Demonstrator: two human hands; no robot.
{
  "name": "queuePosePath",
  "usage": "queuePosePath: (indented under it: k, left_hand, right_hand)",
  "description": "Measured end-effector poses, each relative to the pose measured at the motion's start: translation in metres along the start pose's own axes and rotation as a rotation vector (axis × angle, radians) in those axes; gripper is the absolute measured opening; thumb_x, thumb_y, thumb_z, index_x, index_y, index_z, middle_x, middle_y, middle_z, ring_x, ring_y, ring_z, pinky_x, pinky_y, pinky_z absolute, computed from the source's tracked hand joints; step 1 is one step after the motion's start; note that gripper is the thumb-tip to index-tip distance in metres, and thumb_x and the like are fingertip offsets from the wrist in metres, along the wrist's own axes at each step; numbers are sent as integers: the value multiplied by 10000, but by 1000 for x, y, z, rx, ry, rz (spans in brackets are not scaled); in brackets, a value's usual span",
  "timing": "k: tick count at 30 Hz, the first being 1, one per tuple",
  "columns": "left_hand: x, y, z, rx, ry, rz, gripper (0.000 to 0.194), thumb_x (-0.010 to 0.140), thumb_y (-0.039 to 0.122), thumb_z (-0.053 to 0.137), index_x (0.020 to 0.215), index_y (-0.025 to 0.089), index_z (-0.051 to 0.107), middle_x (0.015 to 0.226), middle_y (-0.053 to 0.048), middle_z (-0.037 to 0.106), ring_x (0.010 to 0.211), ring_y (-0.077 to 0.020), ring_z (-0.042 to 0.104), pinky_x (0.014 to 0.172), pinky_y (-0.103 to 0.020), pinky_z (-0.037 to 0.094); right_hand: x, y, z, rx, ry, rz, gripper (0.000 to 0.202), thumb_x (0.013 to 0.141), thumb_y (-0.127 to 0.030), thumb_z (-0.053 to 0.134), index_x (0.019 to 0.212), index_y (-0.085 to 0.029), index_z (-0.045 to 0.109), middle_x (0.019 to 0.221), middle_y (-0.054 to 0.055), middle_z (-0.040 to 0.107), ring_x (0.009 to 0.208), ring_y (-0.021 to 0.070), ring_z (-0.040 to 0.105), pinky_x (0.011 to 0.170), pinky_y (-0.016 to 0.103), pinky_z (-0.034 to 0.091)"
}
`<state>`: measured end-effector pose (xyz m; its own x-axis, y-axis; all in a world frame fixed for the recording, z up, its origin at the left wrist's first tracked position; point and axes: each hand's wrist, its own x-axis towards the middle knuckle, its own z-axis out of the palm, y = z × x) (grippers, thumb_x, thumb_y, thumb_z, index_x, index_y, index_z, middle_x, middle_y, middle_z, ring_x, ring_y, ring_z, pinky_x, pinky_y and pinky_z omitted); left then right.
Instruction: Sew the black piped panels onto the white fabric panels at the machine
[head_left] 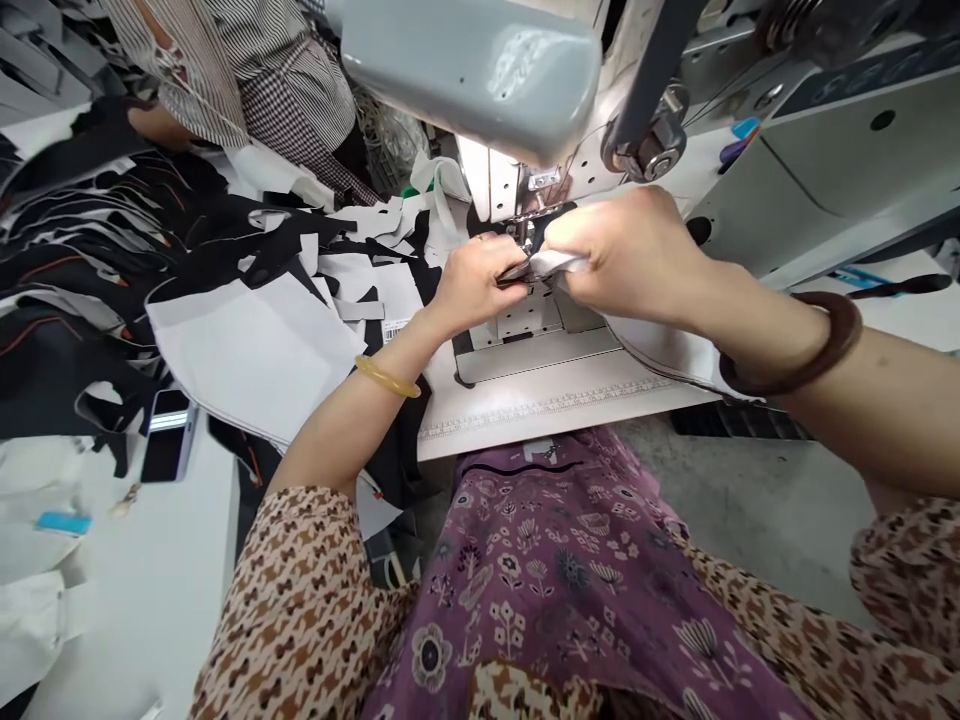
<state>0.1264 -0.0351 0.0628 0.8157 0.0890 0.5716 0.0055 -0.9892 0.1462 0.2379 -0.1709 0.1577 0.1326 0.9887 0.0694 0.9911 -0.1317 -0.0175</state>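
Observation:
Both my hands are close together at the needle area of a sewing machine [472, 70]. My right hand [637, 255] is closed around a bunched edge of a white and black fabric piece [556, 262]. The rest of that piece hangs below the right forearm, over the table edge. My left hand [480, 283] pinches the dark edge of the fabric just in front of the presser foot [527, 232]. Its fingertips almost meet the right hand's. The needle point is hard to make out between the hands.
Black and white cut fabric pieces [251, 340] lie left of the machine, with stacks of dark pieces behind. A phone [166, 437] rests on the left table. A ruler strip [547, 405] runs along the front edge. Another person [277, 80] stands at the upper left.

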Motion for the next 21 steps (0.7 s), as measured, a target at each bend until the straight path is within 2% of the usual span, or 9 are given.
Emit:
queuePosePath:
  k: [2,5,7,9,11,14,19,21]
  left_hand:
    - [-4,-1,2,50,47,60,165,830,260,503,693,179,546,663,-8,559,660,-143,526,588,-289,389]
    - [-13,0,2,157,137,244,145,877,206,448,882,194,593,795,-22,642,668,-128,551,574,-271,385]
    - [-19,2,-2,240,167,380,180,880,153,451,987,197,588,903,-29,673,681,-116,573,592,-259,406]
    - [-23,6,-3,313,204,449,179,869,132,484,1009,170,590,952,-47,685,724,-124,603,626,-258,430]
    - [-27,10,-1,369,226,431,161,870,139,499,994,153,600,940,-51,696,771,-141,630,644,-265,441]
    - [-32,15,8,382,237,319,177,889,147,475,1004,174,606,883,-34,710,797,-145,653,629,-274,422]
    - [-34,16,18,348,386,266,194,873,133,499,1007,205,619,845,-6,712,782,-121,643,629,-283,381]
    - [-30,14,18,341,410,239,195,876,134,491,985,223,626,826,11,710,764,-109,631,628,-285,373]
  right_hand:
    - [-6,-7,5,-59,-38,-50,95,686,-133,441,601,-141,483,616,17,476,563,84,224,548,260,164]
    - [-20,-16,20,-137,-92,-259,201,759,-87,390,659,-144,555,682,31,568,626,108,377,579,262,210]
    - [-28,-17,32,-152,-81,-371,279,810,-63,335,703,-139,582,759,42,618,694,125,455,602,268,238]
    - [-34,-14,42,-136,-48,-407,299,827,-55,322,708,-135,584,808,42,635,721,125,482,601,264,243]
    - [-36,-7,48,-114,-23,-389,268,809,-49,349,683,-137,569,793,31,630,678,115,469,583,259,228]
    - [-35,2,47,-96,-6,-367,230,765,-29,377,633,-137,532,718,19,604,586,99,404,567,255,206]
    - [-29,4,36,-78,-73,-344,195,714,-23,381,608,-137,498,634,25,551,548,93,347,580,249,216]
    - [-25,2,30,-75,-99,-321,189,713,-34,374,603,-138,486,622,30,531,544,92,332,582,251,214]
